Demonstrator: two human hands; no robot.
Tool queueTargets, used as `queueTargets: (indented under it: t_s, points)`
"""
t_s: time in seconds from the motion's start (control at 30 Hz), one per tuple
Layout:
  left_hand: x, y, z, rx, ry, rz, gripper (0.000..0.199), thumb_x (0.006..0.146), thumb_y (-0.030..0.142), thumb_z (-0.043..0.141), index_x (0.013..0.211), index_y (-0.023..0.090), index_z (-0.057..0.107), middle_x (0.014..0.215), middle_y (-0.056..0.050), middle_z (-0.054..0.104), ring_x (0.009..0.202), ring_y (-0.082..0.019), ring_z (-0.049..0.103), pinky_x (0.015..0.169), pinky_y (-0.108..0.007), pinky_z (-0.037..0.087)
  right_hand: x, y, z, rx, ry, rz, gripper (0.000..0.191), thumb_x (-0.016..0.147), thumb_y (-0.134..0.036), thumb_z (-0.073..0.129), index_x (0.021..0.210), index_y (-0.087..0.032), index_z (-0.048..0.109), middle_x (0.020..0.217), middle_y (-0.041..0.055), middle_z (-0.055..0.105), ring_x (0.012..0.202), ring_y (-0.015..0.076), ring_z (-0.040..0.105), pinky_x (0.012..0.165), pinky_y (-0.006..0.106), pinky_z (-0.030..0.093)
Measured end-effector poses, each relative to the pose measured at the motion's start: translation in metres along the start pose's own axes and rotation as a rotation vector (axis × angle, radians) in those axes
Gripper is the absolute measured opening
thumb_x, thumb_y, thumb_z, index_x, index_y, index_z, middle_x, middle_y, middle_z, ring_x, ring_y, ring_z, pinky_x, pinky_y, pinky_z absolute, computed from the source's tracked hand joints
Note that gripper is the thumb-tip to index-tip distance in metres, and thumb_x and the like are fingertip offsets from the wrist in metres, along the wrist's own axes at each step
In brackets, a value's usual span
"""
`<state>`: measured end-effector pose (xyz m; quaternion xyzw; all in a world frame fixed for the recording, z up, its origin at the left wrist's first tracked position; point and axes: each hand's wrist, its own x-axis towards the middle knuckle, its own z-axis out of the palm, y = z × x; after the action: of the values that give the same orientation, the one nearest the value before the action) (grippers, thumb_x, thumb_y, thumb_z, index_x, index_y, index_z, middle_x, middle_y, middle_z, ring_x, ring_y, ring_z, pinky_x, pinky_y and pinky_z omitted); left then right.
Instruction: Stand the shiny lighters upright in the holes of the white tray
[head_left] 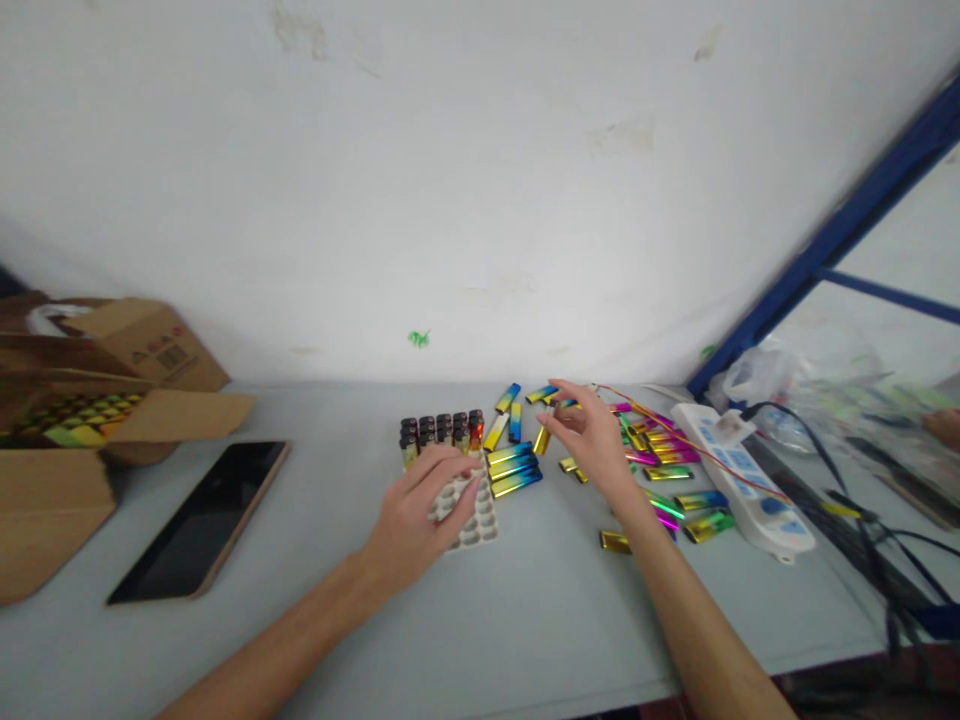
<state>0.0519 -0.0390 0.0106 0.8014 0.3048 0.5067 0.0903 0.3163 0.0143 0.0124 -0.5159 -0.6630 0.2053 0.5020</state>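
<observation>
My left hand (pixel 420 510) is over a pale tray (pixel 484 530) with round cells, its fingers bent and the thumb a little apart, with nothing visible between them. Black-topped lighters (pixel 427 430) stand in rows at the tray's far end; one lighter (pixel 476 428) shows a red glow at its top. My right hand (pixel 592 435) hangs above a scatter of shiny metallic cases, thumb and fingers spread. Its fingertips are near a gold case (pixel 541 438). Several blue-and-yellow cases (pixel 516 470) lie side by side against the tray's right edge.
A black-screened phone or tablet (pixel 202 520) lies at left, beside an open cardboard box (pixel 172 350) holding coloured items. To the right are a white power strip (pixel 742 480) with cables, shiny multicoloured cases (pixel 667 450), a blue frame (pixel 832 235) and plastic bags (pixel 757 380). A wall stands behind.
</observation>
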Motion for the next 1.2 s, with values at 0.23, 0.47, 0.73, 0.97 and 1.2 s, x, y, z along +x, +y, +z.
queueTargets:
  t_s: [0.23,0.47,0.73,0.97,1.2]
  points:
    - [-0.003,0.001,0.004,-0.151,-0.116,-0.405,0.026,0.090,0.036,0.078,0.108,0.021,0.070,0.086,0.000,0.075,0.076,-0.014,0.071,0.077,-0.026,0.056,-0.022,-0.041,0.040,0.381,-0.044,0.133,0.036,0.076,-0.050,0.087,0.089,-0.021,0.070,0.092,0.0035,0.071,0.070,0.0164,0.069,0.066,0.028,0.058]
    - [0.002,-0.004,0.002,-0.239,-0.250,-0.446,0.021,0.094,0.038,0.071,0.091,0.018,0.072,0.078,0.000,0.067,0.071,-0.013,0.061,0.067,-0.024,0.048,-0.036,-0.056,0.054,0.370,-0.078,0.002,0.015,0.084,-0.037,0.083,0.087,-0.023,0.079,0.085,0.0035,0.076,0.081,0.0188,0.070,0.077,0.031,0.056]
    - [0.000,0.001,0.006,-0.753,-0.265,-0.764,0.040,0.096,0.053,0.065,0.110,0.021,0.046,0.090,-0.004,0.075,0.071,-0.014,0.066,0.067,-0.025,0.050,-0.030,-0.049,0.045,0.248,-0.039,-0.013,0.028,0.102,-0.046,0.059,0.115,-0.024,0.072,0.106,0.0062,0.076,0.097,0.0212,0.072,0.090,0.035,0.056]
    - [0.009,0.002,-0.001,-0.891,-0.213,-0.854,0.045,0.091,0.054,0.071,0.093,0.024,0.037,0.077,0.002,0.071,0.064,-0.015,0.070,0.065,-0.028,0.053,-0.030,-0.044,0.041,0.123,-0.028,0.027,0.034,0.101,-0.047,0.060,0.125,-0.024,0.058,0.091,0.0031,0.074,0.081,0.0207,0.073,0.085,0.037,0.057]
    - [0.006,-0.004,-0.001,-1.031,-0.164,-0.991,0.036,0.090,0.051,0.067,0.095,0.023,0.044,0.059,0.010,0.046,0.047,-0.006,0.029,0.045,-0.017,0.023,-0.033,-0.051,0.044,-0.088,-0.131,-0.073,0.022,0.103,-0.038,0.054,0.118,-0.023,0.062,0.089,0.0035,0.075,0.079,0.0209,0.071,0.080,0.034,0.055]
